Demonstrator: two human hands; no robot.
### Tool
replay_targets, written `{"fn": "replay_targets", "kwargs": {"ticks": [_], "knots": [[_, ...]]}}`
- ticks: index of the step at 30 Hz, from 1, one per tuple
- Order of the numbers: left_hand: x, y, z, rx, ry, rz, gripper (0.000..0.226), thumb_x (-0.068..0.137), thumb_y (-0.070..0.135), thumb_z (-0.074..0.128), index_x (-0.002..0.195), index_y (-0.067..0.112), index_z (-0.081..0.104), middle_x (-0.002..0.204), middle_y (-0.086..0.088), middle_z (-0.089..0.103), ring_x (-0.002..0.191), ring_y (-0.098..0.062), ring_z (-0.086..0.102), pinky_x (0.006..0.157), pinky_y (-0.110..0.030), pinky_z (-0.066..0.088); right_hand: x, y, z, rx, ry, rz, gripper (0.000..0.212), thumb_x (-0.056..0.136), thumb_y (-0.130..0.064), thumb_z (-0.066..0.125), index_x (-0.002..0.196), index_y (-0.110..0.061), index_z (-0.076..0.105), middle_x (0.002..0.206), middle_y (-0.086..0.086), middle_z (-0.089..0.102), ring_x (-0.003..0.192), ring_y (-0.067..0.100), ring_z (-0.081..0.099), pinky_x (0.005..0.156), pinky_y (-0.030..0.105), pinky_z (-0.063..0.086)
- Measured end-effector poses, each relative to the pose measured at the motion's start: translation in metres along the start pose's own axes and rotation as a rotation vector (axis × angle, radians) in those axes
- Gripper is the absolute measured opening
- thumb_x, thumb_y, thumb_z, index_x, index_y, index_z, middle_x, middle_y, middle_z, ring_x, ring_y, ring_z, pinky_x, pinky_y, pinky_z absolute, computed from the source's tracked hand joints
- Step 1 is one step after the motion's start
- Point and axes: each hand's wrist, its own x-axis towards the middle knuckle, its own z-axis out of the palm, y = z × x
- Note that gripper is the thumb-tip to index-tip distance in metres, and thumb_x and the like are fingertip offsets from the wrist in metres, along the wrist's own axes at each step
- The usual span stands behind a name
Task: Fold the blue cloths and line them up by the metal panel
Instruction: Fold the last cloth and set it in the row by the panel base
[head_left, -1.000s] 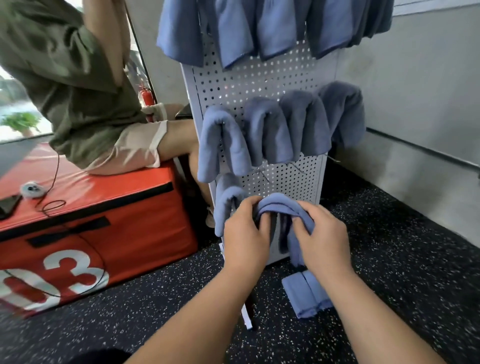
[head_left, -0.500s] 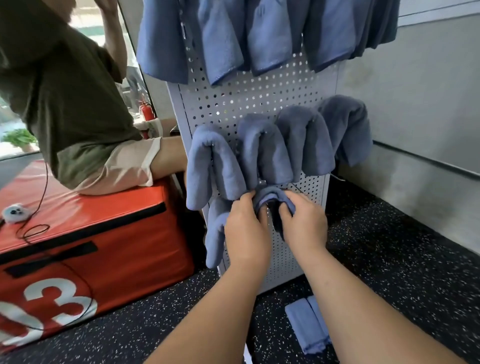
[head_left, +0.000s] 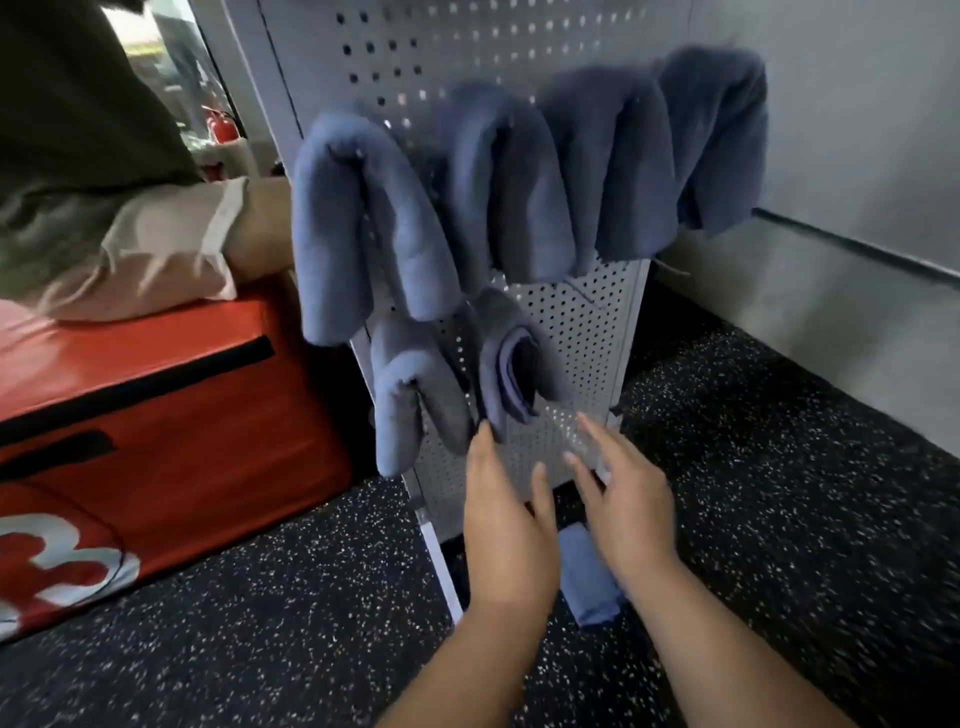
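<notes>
A white perforated metal panel (head_left: 587, 322) stands upright on the floor. Several folded blue cloths hang on its pegs in an upper row (head_left: 608, 166). Below them hang two more: one at the left (head_left: 410, 384) and a second folded cloth (head_left: 511, 358) to its right. My left hand (head_left: 506, 519) is just under that second cloth, fingers apart, a fingertip near its lower edge. My right hand (head_left: 623, 499) hovers open in front of the panel, holding nothing. Another folded blue cloth (head_left: 589, 582) lies on the floor at the panel's foot, partly hidden by my right wrist.
A red padded box (head_left: 156, 415) with white numbers stands at the left, and a person in a green shirt and beige shorts (head_left: 130, 244) sits on it. Grey wall (head_left: 857, 156) runs along the right. The floor (head_left: 779, 519) is black speckled rubber.
Both hands held the second lower cloth against the panel; now they have let go and dropped below it, and the cloth hangs on its peg. The camera moved closer and lower.
</notes>
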Motion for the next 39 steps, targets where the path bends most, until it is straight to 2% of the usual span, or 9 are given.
{"fn": "replay_targets", "kwargs": {"ticks": [8,15,19,22,24,27,30,34,39], "knots": [[-0.04,-0.136,0.106,0.112,-0.443,-0.304,0.059,0.107,0.028,0.061,0.162,0.021,0.042,0.162,0.004,0.05,0.146,-0.011,0.047,0.115,-0.019,0.034,-0.071,0.147,0.06,-0.306,-0.52,0.225,0.057,0.103,-0.043,0.065,0.156,-0.028,0.052,0.149,-0.008,0.062,0.127,0.015,0.063,0.104,0.031,0.051],[0.005,-0.224,0.182,0.13,-0.729,-0.499,0.088,0.101,0.031,0.07,0.17,0.022,0.017,0.172,0.0,0.033,0.155,-0.02,0.038,0.127,-0.035,0.031,-0.089,0.187,0.122,-0.21,-0.661,0.286,0.055,0.105,-0.032,0.059,0.158,-0.031,0.042,0.154,-0.011,0.051,0.138,0.012,0.051,0.111,0.028,0.045],[0.03,-0.239,0.21,0.253,-0.749,-0.55,0.076,0.097,0.033,0.074,0.161,0.01,0.04,0.153,-0.011,0.057,0.141,-0.028,0.054,0.117,-0.036,0.044,-0.098,0.198,0.138,-0.203,-0.634,0.324,0.065,0.103,-0.031,0.058,0.163,-0.03,0.032,0.156,-0.009,0.044,0.143,0.014,0.043,0.109,0.03,0.046],[0.033,-0.235,0.212,0.237,-0.726,-0.624,0.022,0.093,0.031,0.078,0.101,0.011,0.074,0.098,-0.009,0.075,0.095,-0.023,0.07,0.086,-0.033,0.057,-0.096,0.192,0.145,-0.172,-0.566,0.436,0.072,0.101,-0.033,0.064,0.162,-0.023,0.029,0.154,-0.002,0.044,0.145,0.021,0.042,0.111,0.035,0.047],[0.028,-0.221,0.205,0.186,-0.7,-0.623,0.025,0.088,0.036,0.082,0.083,0.015,0.068,0.082,0.0,0.071,0.077,-0.018,0.066,0.073,-0.029,0.054,-0.091,0.184,0.142,-0.125,-0.548,0.492,0.079,0.099,-0.037,0.068,0.163,-0.024,0.025,0.151,0.001,0.044,0.142,0.022,0.045,0.109,0.036,0.05],[0.014,-0.189,0.184,0.007,-0.604,-0.635,0.033,0.086,0.038,0.084,0.103,0.018,0.064,0.095,-0.004,0.074,0.082,-0.019,0.071,0.073,-0.033,0.06,-0.086,0.164,0.12,-0.099,-0.524,0.481,0.081,0.097,-0.04,0.072,0.163,-0.031,0.026,0.145,-0.004,0.042,0.129,0.018,0.055,0.098,0.033,0.056],[0.0,-0.144,0.153,-0.244,-0.508,-0.583,0.038,0.091,0.029,0.084,0.111,0.013,0.056,0.096,-0.008,0.073,0.071,-0.01,0.071,0.065,-0.034,0.062,-0.076,0.136,0.088,-0.107,-0.418,0.409,0.071,0.098,-0.029,0.072,0.16,-0.03,0.037,0.149,-0.008,0.04,0.132,0.017,0.054,0.101,0.032,0.054],[-0.008,-0.071,0.109,-0.321,-0.393,-0.349,0.032,0.095,0.04,0.079,0.108,0.022,0.056,0.096,0.006,0.072,0.084,-0.003,0.069,0.078,-0.028,0.055,-0.046,0.089,0.036,-0.049,-0.207,0.271,0.057,0.098,-0.017,0.067,0.152,-0.029,0.052,0.149,-0.017,0.046,0.13,0.014,0.058,0.106,0.037,0.054],[-0.01,0.025,0.057,-0.378,-0.242,-0.164,0.024,0.099,0.04,0.072,0.111,0.036,0.052,0.102,0.021,0.07,0.094,0.003,0.068,0.083,-0.023,0.056,-0.021,0.022,-0.037,0.123,0.042,0.164,0.042,0.101,-0.023,0.064,0.143,-0.026,0.062,0.138,-0.021,0.055,0.119,0.007,0.062,0.101,0.035,0.056]]}}
